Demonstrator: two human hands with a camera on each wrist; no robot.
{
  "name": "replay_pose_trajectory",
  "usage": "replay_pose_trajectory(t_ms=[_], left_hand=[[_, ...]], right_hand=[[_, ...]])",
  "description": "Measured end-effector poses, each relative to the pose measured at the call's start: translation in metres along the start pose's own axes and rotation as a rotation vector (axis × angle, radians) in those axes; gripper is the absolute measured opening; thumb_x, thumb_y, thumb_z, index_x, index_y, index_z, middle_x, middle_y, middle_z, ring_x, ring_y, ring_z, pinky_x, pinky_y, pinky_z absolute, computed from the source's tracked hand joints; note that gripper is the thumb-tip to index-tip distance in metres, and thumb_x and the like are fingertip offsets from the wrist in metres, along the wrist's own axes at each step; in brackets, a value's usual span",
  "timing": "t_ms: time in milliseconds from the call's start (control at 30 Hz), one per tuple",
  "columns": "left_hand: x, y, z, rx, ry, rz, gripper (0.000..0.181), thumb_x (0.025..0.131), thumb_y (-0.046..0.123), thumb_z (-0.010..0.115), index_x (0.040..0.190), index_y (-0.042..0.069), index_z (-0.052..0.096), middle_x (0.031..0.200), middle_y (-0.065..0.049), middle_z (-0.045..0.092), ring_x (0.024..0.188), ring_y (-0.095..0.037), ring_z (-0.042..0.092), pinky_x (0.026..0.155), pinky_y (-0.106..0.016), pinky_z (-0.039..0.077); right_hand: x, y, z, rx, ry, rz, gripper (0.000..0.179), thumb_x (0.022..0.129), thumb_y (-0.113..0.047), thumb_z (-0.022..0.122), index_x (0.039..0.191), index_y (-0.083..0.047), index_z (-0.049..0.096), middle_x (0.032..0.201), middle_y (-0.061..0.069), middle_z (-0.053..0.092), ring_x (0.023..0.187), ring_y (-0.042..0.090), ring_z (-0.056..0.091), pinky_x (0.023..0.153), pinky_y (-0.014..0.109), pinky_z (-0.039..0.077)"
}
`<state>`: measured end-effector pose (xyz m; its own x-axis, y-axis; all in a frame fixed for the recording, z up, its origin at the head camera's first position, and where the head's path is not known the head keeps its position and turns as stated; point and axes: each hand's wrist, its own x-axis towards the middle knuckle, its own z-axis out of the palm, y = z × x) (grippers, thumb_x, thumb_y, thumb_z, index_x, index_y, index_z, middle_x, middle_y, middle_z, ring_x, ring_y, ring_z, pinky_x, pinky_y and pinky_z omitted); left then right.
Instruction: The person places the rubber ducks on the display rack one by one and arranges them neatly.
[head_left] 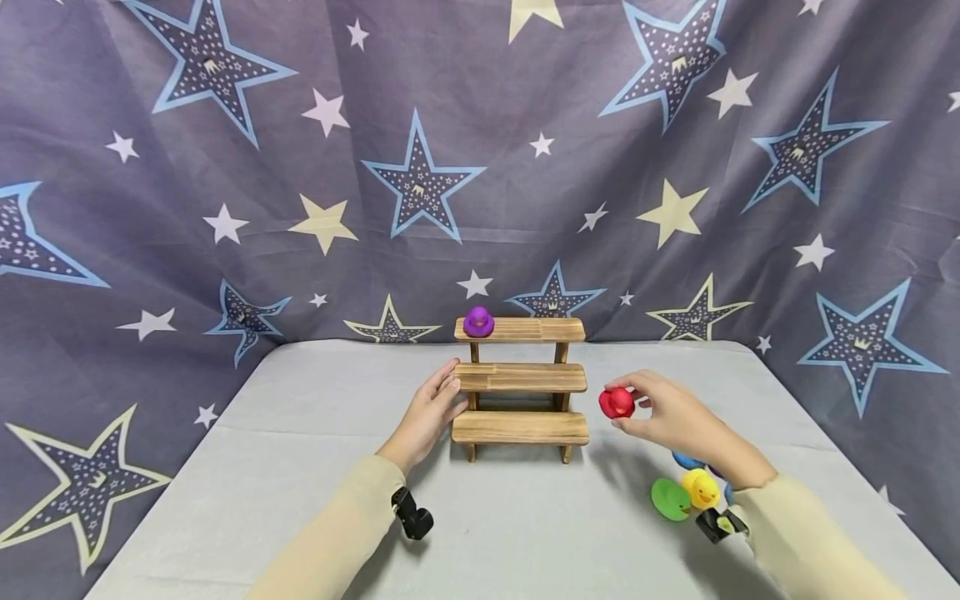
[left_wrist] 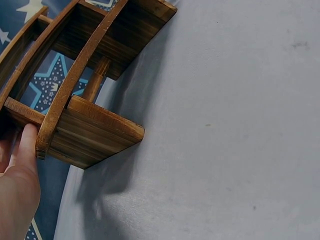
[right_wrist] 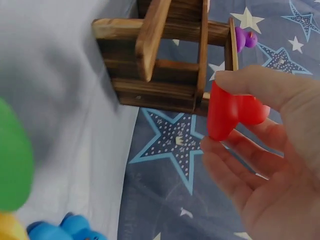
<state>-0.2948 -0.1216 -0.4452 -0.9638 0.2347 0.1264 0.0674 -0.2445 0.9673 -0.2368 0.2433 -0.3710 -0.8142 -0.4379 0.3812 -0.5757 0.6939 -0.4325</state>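
My right hand (head_left: 663, 408) pinches a red rubber duck (head_left: 617, 402) between thumb and fingers. It is held in the air just right of a three-step wooden shelf (head_left: 521, 427). In the right wrist view the red duck (right_wrist: 225, 112) shows between the thumb and fingers. My left hand (head_left: 429, 412) touches the left end of the shelf around its middle step, fingers fairly straight. The left wrist view shows a fingertip against the shelf's side (left_wrist: 95, 135); the other fingers are partly hidden. A purple rubber duck (head_left: 478, 322) sits at the left end of the top step.
Right of the shelf, under my right forearm, a green duck (head_left: 670, 499), a yellow duck (head_left: 702, 488) and partly hidden blue ducks (right_wrist: 67, 230) sit on the grey-white tabletop (head_left: 300, 483). A star-patterned curtain (head_left: 480, 167) hangs behind the table.
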Motion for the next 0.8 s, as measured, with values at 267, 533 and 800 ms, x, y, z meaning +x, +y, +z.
replay_pose_trajectory(t_ms=[267,533,800], left_hand=[[-0.001,0.0,0.001,0.006,0.006,-0.001,0.055,0.108,0.011,0.043,0.159,0.003,0.022,0.158,-0.025,0.026,0.143,-0.038,0.033,0.115,-0.044,0.039],[0.001,0.0,0.001,0.001,0.004,-0.004,0.056,0.108,0.011,0.043,0.159,0.003,0.021,0.158,-0.025,0.027,0.143,-0.038,0.033,0.114,-0.043,0.04],[0.0,0.002,0.001,0.001,0.005,-0.005,0.056,0.108,0.01,0.043,0.159,0.002,0.02,0.159,-0.024,0.026,0.144,-0.037,0.032,0.114,-0.043,0.04]], right_hand=[[0.024,-0.008,0.009,0.032,0.057,-0.043,0.043,0.081,-0.009,0.082,0.121,-0.006,0.068,0.118,0.008,0.067,0.1,0.024,0.064,0.086,0.049,0.059],[0.046,-0.016,0.019,0.099,0.128,-0.066,0.046,0.077,-0.004,0.084,0.12,-0.004,0.068,0.12,0.012,0.063,0.103,0.026,0.063,0.09,0.048,0.059],[0.072,-0.025,0.023,0.144,0.139,-0.072,0.043,0.079,-0.006,0.084,0.119,-0.008,0.07,0.111,0.008,0.061,0.101,0.022,0.061,0.092,0.044,0.059]])
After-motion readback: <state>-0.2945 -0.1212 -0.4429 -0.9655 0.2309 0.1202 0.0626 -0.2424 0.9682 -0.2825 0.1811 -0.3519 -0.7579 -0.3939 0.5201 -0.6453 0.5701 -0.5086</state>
